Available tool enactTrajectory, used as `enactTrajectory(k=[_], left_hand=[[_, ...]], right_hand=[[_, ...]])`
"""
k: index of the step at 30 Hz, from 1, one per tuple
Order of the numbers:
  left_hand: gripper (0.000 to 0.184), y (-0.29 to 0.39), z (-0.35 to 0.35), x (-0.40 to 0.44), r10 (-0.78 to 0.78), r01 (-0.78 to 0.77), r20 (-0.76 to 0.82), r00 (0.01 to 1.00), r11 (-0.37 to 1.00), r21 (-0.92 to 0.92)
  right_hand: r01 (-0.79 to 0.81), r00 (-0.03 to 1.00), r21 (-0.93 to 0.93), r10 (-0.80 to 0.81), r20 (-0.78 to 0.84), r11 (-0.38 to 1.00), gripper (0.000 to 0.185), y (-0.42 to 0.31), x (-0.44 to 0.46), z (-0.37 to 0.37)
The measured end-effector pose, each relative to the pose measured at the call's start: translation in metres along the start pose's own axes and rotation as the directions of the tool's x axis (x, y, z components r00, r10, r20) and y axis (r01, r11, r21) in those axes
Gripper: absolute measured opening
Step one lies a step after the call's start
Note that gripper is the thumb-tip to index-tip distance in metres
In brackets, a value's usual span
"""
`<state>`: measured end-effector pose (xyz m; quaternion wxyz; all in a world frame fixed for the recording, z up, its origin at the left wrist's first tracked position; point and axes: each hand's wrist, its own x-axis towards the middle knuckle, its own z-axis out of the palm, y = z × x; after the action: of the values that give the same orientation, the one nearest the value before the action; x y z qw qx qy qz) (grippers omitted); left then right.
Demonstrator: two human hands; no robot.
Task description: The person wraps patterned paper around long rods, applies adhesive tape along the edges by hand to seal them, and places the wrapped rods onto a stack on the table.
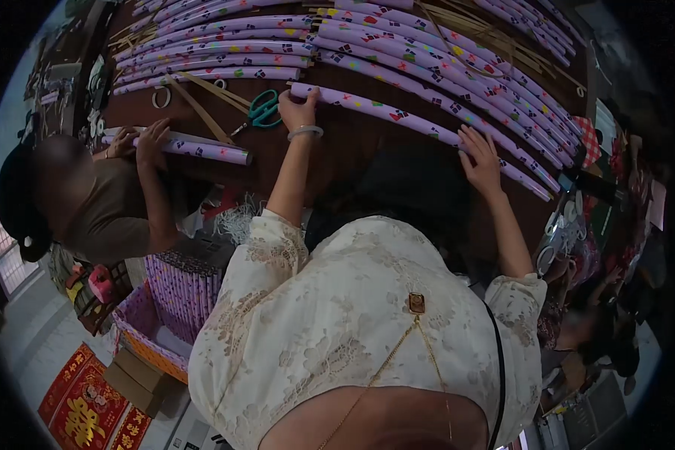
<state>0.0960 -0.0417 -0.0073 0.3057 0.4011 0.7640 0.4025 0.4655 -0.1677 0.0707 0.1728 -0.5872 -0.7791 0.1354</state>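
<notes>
A long roll of purple patterned paper (386, 112) lies across the near side of the dark table, sloping down to the right. My left hand (298, 112), with a pale bangle at the wrist, grips its left end between thumb and fingers. Toward the other end, my right hand (481, 159) rests on the roll with fingers stretched out and spread. Teal-handled scissors (264, 110) lie just left of my left hand. Beyond the roll, many similar purple rolls (435, 71) are laid side by side.
At my left, a person's hands press on a shorter purple roll (202, 148). Thin wooden strips (199, 107) and a white tape ring (161, 96) lie near them. An orange-based basket (154, 352) holding upright rolls stands below. Another person sits at lower right.
</notes>
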Motion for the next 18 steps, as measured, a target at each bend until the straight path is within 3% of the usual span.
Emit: enactTrajectory(k=[2, 4, 6, 7, 9, 10, 12, 13, 15, 18], left_hand=[[0.061, 0.003, -0.004, -0.002, -0.012, 0.013, 0.019, 1.000, 0.999, -0.039], [0.059, 0.018, -0.008, -0.007, -0.061, 0.062, 0.032, 0.998, 0.997, -0.050], [0.057, 0.021, -0.008, -0.008, -0.108, 0.111, 0.044, 0.993, 0.992, -0.064], [0.055, 0.018, -0.007, -0.006, -0.099, 0.103, 0.055, 0.994, 0.992, -0.079], [0.054, 0.011, -0.004, -0.002, -0.092, 0.097, 0.060, 0.994, 0.991, -0.096], [0.053, 0.009, -0.002, -0.001, -0.058, 0.059, 0.029, 0.998, 0.996, -0.067], [0.053, 0.005, -0.002, 0.001, -0.025, 0.025, -0.001, 1.000, 0.999, -0.040], [0.053, 0.005, -0.002, 0.001, -0.032, 0.032, -0.001, 0.999, 0.999, -0.041], [0.053, 0.007, 0.000, 0.000, -0.044, 0.044, 0.001, 0.999, 0.998, -0.047], [0.053, 0.006, -0.002, -0.002, -0.093, 0.093, 0.006, 0.996, 0.995, -0.041]], right_hand=[[0.002, 1.000, 0.029, -0.001, -0.025, 1.000, 0.033, -0.021, 0.024, 0.010], [-0.072, 0.997, 0.245, 0.073, 0.008, 0.967, 0.025, -0.040, 0.054, 0.032], [-0.240, 0.970, 0.399, 0.238, 0.054, 0.885, 0.021, -0.070, 0.085, 0.045], [-0.239, 0.970, 0.397, 0.236, 0.059, 0.886, 0.021, -0.073, 0.096, 0.055], [-0.416, 0.905, 0.541, 0.393, 0.164, 0.731, 0.028, -0.072, 0.114, 0.080], [-0.414, 0.906, 0.541, 0.389, 0.166, 0.732, 0.028, -0.070, 0.119, 0.087], [-0.630, 0.774, 0.431, 0.476, 0.419, 0.645, 0.035, -0.069, 0.127, 0.092], [-0.631, 0.773, 0.427, 0.476, 0.419, 0.648, 0.035, -0.073, 0.126, 0.091], [-0.530, 0.844, 0.299, 0.460, 0.274, 0.794, 0.037, -0.080, 0.120, 0.088], [-0.541, 0.838, 0.409, 0.426, 0.341, 0.735, 0.032, -0.069, 0.121, 0.095]])
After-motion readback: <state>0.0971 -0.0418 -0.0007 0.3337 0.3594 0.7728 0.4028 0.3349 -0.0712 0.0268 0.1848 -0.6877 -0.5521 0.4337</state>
